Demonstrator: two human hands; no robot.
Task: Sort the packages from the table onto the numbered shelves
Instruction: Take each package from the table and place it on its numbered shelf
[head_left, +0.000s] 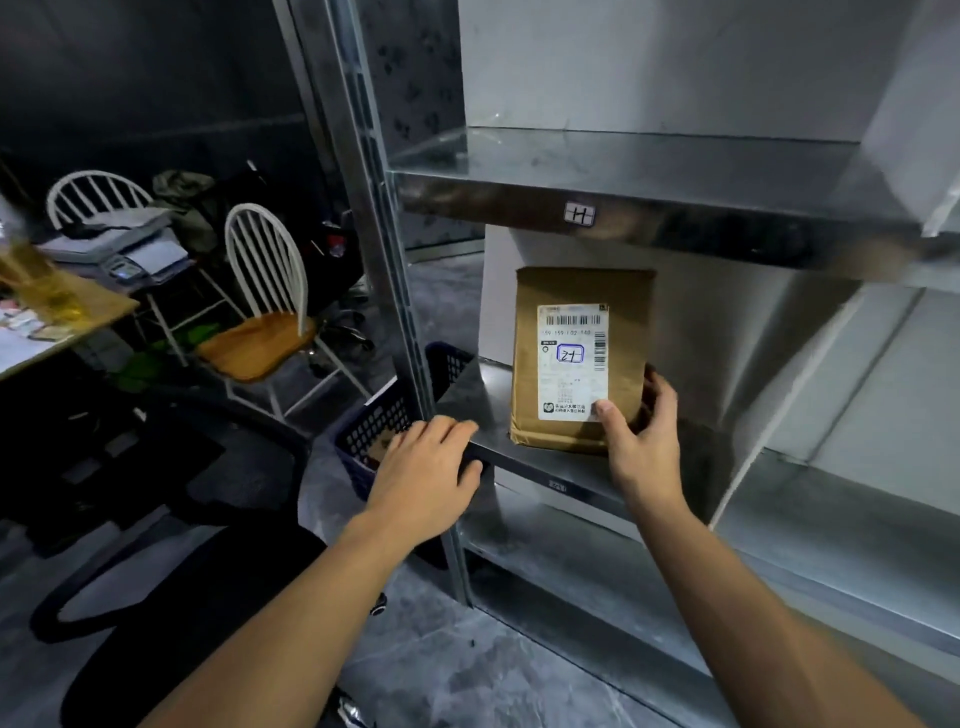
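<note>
Brown package (579, 358) stands upright on the shelf (540, 465), its lower corner pinched between the thumb and curled fingers of the right hand (641, 441). Left hand (426, 467) rests loosely on the shelf edge, holding nothing. The package is probably light and stiff, and best held by its edges.

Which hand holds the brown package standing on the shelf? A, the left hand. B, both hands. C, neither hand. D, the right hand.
D: the right hand grips the brown package by its lower right corner, while the left hand rests on the shelf edge.
</note>
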